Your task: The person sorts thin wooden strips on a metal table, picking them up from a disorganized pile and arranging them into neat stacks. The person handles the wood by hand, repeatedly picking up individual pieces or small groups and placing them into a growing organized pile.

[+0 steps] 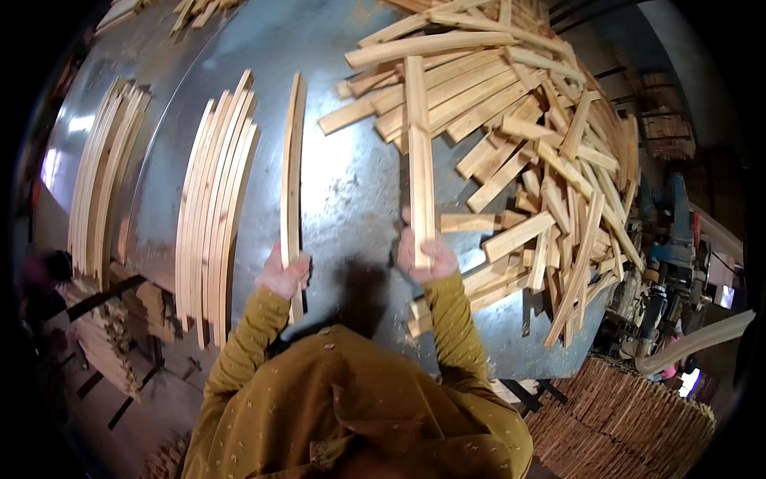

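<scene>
My left hand [285,271] is closed around the near end of a narrow wooden strip [293,160], which stretches away from me over the metal table [335,184]. In my right hand [428,254] is the near end of a wider wooden board [419,136], pointing away, its far part over a loose pile of wooden pieces [479,88]. To the left of my left hand, several wooden strips [215,199] lie side by side in a row. My right fingers are partly hidden under the board.
Another row of strips [104,176] lies farther left, near a seam in the table. The heaped pieces [574,207] reach the table's right side. Beyond stand machinery with a pale hose [694,342] and a large wood stack [622,423]. More stacked wood [104,343] is at lower left.
</scene>
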Demonstrator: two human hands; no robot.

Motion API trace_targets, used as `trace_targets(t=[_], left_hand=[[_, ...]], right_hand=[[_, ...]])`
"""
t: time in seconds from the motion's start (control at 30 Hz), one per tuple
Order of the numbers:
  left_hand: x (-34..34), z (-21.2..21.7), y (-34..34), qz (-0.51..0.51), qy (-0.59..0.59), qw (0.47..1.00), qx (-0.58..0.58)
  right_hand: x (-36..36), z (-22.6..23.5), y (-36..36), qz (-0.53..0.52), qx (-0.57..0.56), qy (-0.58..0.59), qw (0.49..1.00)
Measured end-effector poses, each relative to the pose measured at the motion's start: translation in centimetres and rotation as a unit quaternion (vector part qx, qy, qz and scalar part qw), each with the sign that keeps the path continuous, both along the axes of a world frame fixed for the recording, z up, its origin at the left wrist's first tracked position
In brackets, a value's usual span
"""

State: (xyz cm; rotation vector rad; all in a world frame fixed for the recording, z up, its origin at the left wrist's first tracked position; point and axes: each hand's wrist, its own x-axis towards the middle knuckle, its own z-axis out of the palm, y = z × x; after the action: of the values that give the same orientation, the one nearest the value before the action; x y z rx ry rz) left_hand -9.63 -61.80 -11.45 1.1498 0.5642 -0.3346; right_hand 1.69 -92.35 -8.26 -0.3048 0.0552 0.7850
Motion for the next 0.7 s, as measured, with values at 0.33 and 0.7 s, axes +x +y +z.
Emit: trace_targets(t=[0.33, 0.7], left_hand=[[1.6, 0.5, -3.7, -0.045, -0.069, 0.989, 0.123], [-2.7, 1.8, 0.7, 0.000, -0.019, 0.988, -0.152]], right_hand=[[-12.4, 5.1, 8.7, 0.301, -0.664, -0.344, 0.592], [20.3, 3.5, 19.5, 0.044, -0.722, -0.685, 0.087]])
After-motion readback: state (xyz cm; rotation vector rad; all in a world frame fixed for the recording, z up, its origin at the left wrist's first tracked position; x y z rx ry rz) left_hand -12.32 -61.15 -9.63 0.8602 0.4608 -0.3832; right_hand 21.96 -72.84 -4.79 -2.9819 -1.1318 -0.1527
